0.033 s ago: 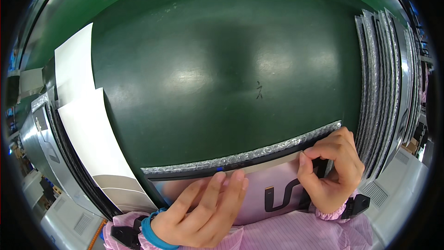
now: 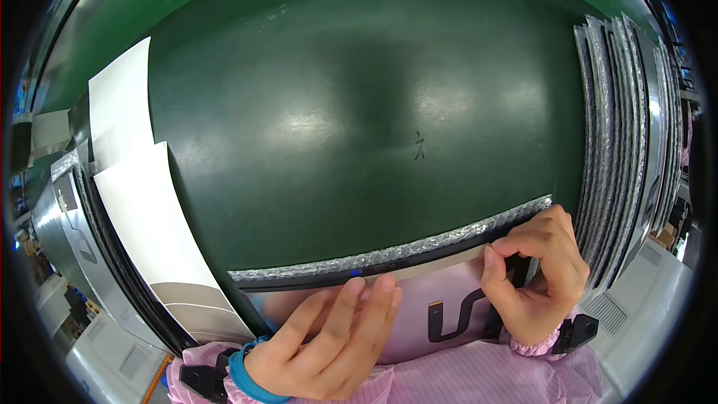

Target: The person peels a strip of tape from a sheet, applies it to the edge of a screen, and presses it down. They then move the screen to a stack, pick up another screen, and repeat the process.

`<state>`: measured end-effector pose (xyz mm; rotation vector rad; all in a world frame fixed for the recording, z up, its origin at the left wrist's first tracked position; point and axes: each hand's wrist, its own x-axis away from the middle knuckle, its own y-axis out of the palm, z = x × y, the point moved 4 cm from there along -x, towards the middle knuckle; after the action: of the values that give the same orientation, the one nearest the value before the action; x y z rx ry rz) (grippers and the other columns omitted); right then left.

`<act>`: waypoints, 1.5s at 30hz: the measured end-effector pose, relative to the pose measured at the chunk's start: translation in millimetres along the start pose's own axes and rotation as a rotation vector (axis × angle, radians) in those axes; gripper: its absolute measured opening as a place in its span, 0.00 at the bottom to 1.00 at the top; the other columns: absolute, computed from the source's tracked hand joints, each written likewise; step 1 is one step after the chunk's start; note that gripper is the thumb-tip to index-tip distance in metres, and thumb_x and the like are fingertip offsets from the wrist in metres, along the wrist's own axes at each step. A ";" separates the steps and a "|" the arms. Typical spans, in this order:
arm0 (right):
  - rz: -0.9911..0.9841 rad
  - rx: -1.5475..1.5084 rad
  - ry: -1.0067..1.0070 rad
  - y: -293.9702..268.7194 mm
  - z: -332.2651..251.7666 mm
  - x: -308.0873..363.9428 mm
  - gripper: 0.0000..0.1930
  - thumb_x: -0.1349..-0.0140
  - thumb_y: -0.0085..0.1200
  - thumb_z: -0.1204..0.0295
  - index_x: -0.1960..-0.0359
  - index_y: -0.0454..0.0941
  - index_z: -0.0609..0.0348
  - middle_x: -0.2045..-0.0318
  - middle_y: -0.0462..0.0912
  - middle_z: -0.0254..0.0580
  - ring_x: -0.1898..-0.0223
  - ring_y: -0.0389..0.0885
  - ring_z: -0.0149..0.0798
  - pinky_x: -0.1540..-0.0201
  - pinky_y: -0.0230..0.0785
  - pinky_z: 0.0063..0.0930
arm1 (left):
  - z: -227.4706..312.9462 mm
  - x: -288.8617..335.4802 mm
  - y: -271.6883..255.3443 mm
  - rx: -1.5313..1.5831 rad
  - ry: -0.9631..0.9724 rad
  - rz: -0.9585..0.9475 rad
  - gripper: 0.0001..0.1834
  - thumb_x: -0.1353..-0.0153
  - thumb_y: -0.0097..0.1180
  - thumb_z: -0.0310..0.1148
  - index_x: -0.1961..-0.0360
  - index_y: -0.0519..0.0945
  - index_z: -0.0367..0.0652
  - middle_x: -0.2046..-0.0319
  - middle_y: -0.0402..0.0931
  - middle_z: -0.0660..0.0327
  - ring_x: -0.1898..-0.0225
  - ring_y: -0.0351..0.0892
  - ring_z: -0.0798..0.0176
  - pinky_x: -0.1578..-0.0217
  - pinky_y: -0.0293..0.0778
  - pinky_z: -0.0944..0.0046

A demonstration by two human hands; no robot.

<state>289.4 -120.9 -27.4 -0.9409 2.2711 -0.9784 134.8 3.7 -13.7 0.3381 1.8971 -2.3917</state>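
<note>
A flat glossy panel (image 2: 407, 329) with a dark border and a curved black mark leans at the table's near edge against my pink-sleeved body. A thin beige strip (image 2: 441, 262) runs along its upper edge. With thumb and forefinger, my right hand (image 2: 542, 273) pinches the right end of this strip. The fingers of my left hand (image 2: 329, 348) lie stretched out on the panel's face, tips touching the top edge by the strip's left end. Behind the panel is a band of bubble wrap (image 2: 396, 254).
The panel rests at a green table (image 2: 359, 157). On the left lie white sheets (image 2: 142, 217) beside a stack of dark-edged panels (image 2: 97, 254). Several bubble-wrapped panels (image 2: 613, 142) stand upright along the right side.
</note>
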 end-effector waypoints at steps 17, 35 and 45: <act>0.025 0.329 -0.025 -8.0 -21.1 10.4 0.20 0.58 0.71 0.61 0.66 0.81 0.58 0.60 0.74 0.45 0.59 0.70 0.48 0.58 0.65 0.38 | 4.7 10.9 4.6 -0.070 -0.074 -0.046 0.13 0.45 0.56 0.28 0.57 0.83 0.41 0.54 0.82 0.59 0.52 0.79 0.62 0.52 0.74 0.63; -0.308 0.483 0.066 14.2 -30.6 48.2 0.43 0.50 0.53 0.35 0.33 0.65 0.39 0.29 0.52 0.55 0.29 0.44 0.66 0.33 0.31 0.67 | 5.3 23.1 8.2 0.072 -0.087 -0.009 0.15 0.45 0.53 0.24 0.56 0.77 0.32 0.46 0.75 0.47 0.43 0.74 0.50 0.47 0.73 0.54; -0.113 0.465 0.017 2.2 -23.5 51.8 0.46 0.49 0.52 0.35 0.31 0.62 0.44 0.28 0.49 0.55 0.29 0.41 0.68 0.33 0.34 0.67 | 13.6 22.8 5.3 -0.013 -0.090 -0.064 0.17 0.46 0.52 0.25 0.54 0.77 0.33 0.42 0.72 0.48 0.41 0.72 0.50 0.42 0.69 0.53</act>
<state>239.9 -148.6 -22.8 -0.8586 1.8902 -1.4838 111.9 -8.8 -20.8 0.1688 1.9107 -2.3895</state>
